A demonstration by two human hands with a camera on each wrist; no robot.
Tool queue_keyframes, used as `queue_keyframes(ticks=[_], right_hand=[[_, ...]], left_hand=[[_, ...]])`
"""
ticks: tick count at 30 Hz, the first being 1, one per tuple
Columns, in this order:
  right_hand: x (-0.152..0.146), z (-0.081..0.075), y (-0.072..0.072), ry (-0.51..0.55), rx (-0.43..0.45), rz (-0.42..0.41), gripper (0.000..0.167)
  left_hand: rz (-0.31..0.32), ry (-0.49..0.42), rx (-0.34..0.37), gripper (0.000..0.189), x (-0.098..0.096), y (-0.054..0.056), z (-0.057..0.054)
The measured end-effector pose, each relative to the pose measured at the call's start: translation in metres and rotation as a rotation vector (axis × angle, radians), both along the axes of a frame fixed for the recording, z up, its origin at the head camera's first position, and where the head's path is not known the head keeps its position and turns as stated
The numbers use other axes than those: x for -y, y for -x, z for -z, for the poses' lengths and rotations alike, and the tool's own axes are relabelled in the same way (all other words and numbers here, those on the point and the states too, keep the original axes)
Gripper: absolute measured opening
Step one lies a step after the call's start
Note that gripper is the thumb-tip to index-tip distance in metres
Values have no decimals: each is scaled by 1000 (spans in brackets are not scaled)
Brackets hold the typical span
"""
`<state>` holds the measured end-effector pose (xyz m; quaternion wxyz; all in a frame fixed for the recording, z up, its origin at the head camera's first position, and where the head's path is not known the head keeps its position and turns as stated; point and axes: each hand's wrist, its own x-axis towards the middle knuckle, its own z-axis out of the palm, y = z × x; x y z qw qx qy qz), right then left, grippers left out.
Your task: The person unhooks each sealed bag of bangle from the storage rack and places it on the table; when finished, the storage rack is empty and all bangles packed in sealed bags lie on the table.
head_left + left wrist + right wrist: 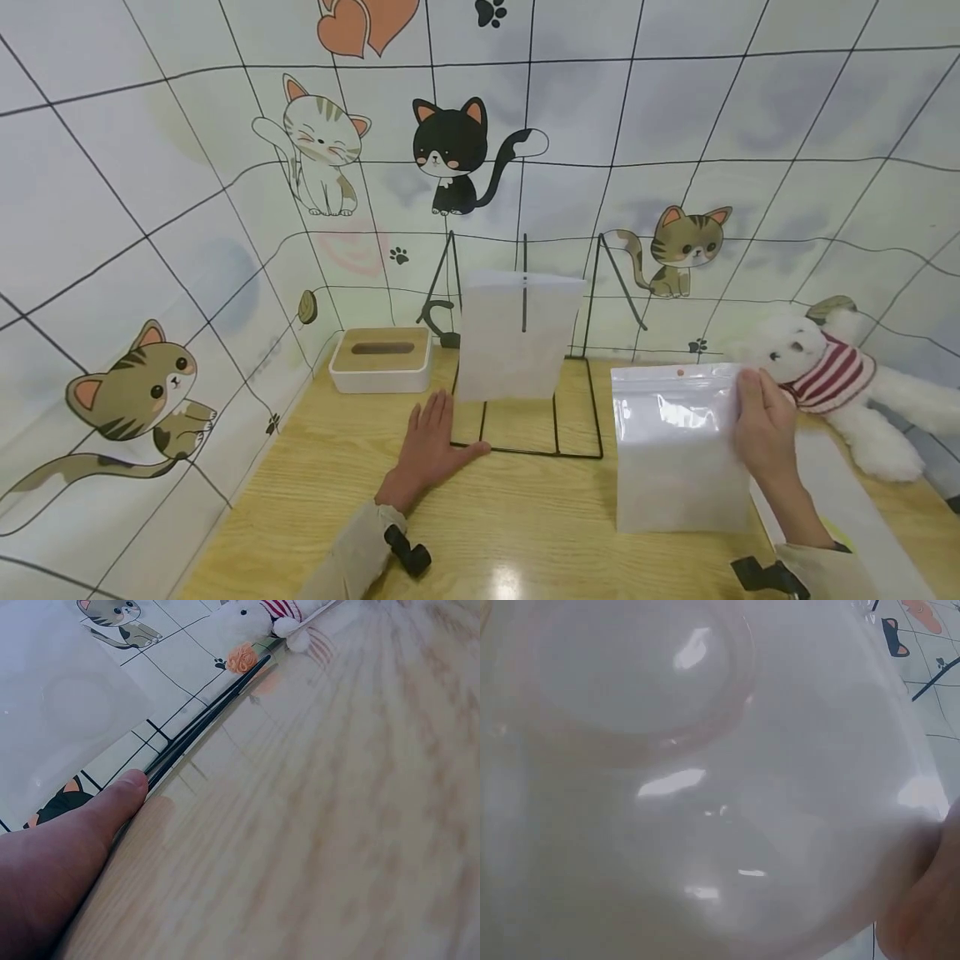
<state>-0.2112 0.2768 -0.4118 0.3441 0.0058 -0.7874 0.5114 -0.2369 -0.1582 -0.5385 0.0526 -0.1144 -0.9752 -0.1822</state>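
Note:
My right hand (765,425) pinches the upper right edge of a white, glossy zip-lock bag (678,479), holding it upright in front of the plush toy. A small round hole shows near the bag's top edge. Close up in the right wrist view, the shiny bag (795,750) fills most of the picture. A black wire display rack (540,452) stands on the table, and a similar white bag (510,350) hangs at its middle prong. My left hand (429,446) lies flat at the rack's front left corner, fingers extended, its thumb (124,796) along the base wire.
A white tissue box (381,379) with a wooden lid stands left of the rack. To the right lies a white plush toy (832,375) in a striped shirt. Beneath my right forearm is a white sheet-like stack (862,508). Cat-printed cloth (570,108) walls the table.

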Motion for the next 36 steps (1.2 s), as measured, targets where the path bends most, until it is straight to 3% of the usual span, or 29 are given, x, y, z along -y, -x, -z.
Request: queue_keyframes(ticks=[8, 18, 26, 32, 36], right_hand=[[-20, 7, 7, -266, 265, -36, 36], [-44, 14, 18, -459, 398, -187, 34], [-51, 24, 34, -473, 526, -351, 39], [-57, 36, 42, -515, 564, -403, 33], [-64, 43, 50, -625, 558, -398, 33]], left_hand=[[5, -1, 6, 117, 1, 1, -1], [14, -9, 3, 117, 2, -1, -2], [1, -8, 14, 117, 2, -2, -3], [8, -5, 10, 117, 1, -2, -3], [5, -4, 5, 116, 1, -1, -1]])
